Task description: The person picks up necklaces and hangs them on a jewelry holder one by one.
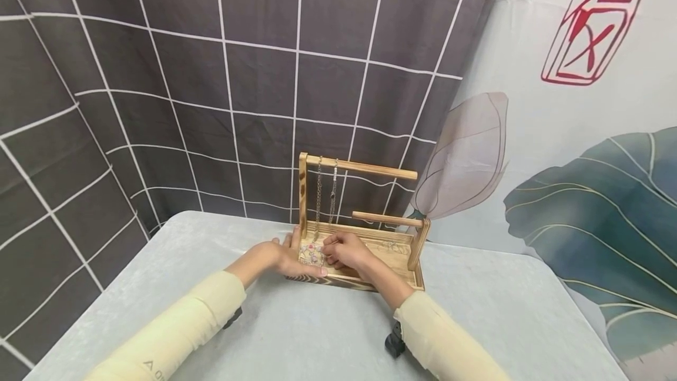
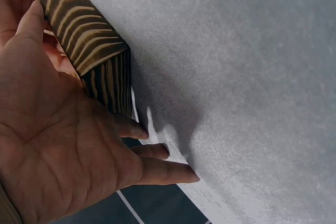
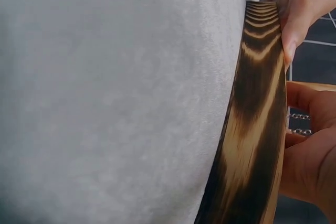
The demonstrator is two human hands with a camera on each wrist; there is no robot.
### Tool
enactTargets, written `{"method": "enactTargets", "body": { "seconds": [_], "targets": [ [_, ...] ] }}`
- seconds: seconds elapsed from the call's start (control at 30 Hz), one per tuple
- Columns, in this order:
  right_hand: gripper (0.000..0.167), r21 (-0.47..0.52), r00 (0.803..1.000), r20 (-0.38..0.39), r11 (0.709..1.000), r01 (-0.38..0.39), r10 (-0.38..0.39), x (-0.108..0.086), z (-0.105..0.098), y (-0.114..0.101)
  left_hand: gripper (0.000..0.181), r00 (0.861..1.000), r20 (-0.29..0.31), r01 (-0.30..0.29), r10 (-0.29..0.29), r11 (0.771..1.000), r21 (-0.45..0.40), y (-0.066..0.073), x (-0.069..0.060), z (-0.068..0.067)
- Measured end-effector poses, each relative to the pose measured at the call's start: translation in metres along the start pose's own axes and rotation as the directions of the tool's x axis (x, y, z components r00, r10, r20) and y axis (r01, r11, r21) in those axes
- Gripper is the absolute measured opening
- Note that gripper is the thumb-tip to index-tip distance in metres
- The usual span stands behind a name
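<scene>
A wooden jewelry stand (image 1: 394,260) with a shallow tray and two crossbars stands on the table. My left hand (image 1: 277,256) rests on the tray's left front corner. Its thumb lies along the front rim, and its fingers stretch past the dark-grained end (image 2: 107,80) in the left wrist view. My right hand (image 1: 346,250) reaches into the tray with bent fingers, beside a small heap of jewelry (image 1: 311,251) with pink and silvery pieces. Whether its fingertips pinch a piece is hidden. Two chain necklaces (image 1: 318,199) hang from the taller crossbar.
The shorter crossbar (image 1: 388,219) rises over the tray's right side, with small silvery pieces (image 1: 394,246) lying below it. A pale cloth covers the table (image 1: 296,334). Behind it hangs a dark curtain (image 1: 259,87) with white grid lines.
</scene>
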State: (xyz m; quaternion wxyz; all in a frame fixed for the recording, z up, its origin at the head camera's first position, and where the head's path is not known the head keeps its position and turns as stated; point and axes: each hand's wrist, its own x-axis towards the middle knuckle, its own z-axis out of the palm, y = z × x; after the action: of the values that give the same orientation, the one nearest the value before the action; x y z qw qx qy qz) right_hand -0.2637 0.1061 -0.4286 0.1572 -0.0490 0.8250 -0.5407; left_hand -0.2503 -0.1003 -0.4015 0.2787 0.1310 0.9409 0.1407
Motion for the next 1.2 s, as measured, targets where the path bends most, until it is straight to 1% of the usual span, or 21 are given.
{"method": "enactTargets", "body": {
  "seconds": [0.1, 0.23, 0.37, 0.47, 0.53, 0.7, 0.83, 0.93, 0.97, 1.03, 1.1, 1.2],
  "targets": [
    [0.029, -0.052, 1.0, 0.011, 0.998, -0.022, 0.023, 0.002, 0.0, -0.002, 0.143, 1.0, 0.0, -0.002, 0.002, 1.0, -0.002, 0.0, -0.001, -0.001],
    [0.017, -0.106, 0.998, 0.051, 0.994, -0.03, 0.036, 0.002, -0.001, -0.005, 0.144, 1.0, -0.002, 0.006, -0.006, 1.0, -0.015, 0.0, -0.002, -0.001],
    [0.008, -0.151, 0.995, 0.097, 0.989, -0.012, 0.027, 0.005, -0.003, -0.007, 0.145, 1.0, 0.001, 0.011, -0.01, 1.0, -0.023, 0.001, -0.002, 0.0],
    [0.006, -0.18, 0.992, 0.123, 0.984, 0.002, 0.02, 0.008, -0.003, -0.009, 0.146, 1.0, 0.011, 0.015, -0.015, 1.0, -0.021, 0.002, -0.003, -0.001],
    [0.007, -0.195, 0.991, 0.134, 0.981, 0.002, 0.024, 0.01, -0.004, -0.012, 0.147, 1.0, 0.013, 0.012, -0.012, 1.0, -0.022, 0.002, -0.004, -0.002],
    [0.016, -0.208, 0.987, 0.156, 0.978, -0.013, 0.046, 0.012, -0.003, -0.015, 0.144, 1.0, 0.015, 0.001, -0.001, 1.0, -0.03, 0.0, -0.001, -0.001],
    [0.02, -0.279, 0.985, 0.165, 0.96, 0.006, 0.042, 0.015, -0.003, -0.016, 0.142, 1.0, 0.018, -0.01, 0.011, 1.0, -0.018, 0.0, 0.0, -0.001],
    [0.025, -0.332, 0.984, 0.169, 0.943, 0.006, 0.053, 0.016, -0.004, -0.017, 0.142, 1.0, 0.02, -0.023, 0.023, 1.0, -0.004, 0.001, 0.0, -0.002],
    [0.027, -0.337, 0.983, 0.174, 0.942, -0.001, 0.063, 0.017, -0.004, -0.018, 0.142, 0.999, 0.021, -0.026, 0.026, 1.0, 0.0, 0.001, -0.001, -0.002],
    [0.031, -0.351, 0.977, 0.196, 0.936, -0.009, 0.083, 0.018, -0.005, -0.019, 0.143, 0.999, 0.023, -0.028, 0.028, 1.0, 0.004, 0.001, -0.001, -0.003],
    [0.032, -0.354, 0.969, 0.223, 0.935, -0.02, 0.106, 0.02, -0.007, -0.021, 0.143, 0.999, 0.023, -0.025, 0.025, 1.0, 0.004, 0.001, -0.001, -0.003],
    [0.027, -0.317, 0.952, 0.275, 0.948, -0.042, 0.134, 0.021, -0.011, -0.021, 0.144, 1.0, 0.027, -0.012, 0.012, 1.0, -0.007, 0.001, -0.001, -0.003]
  ]
}}
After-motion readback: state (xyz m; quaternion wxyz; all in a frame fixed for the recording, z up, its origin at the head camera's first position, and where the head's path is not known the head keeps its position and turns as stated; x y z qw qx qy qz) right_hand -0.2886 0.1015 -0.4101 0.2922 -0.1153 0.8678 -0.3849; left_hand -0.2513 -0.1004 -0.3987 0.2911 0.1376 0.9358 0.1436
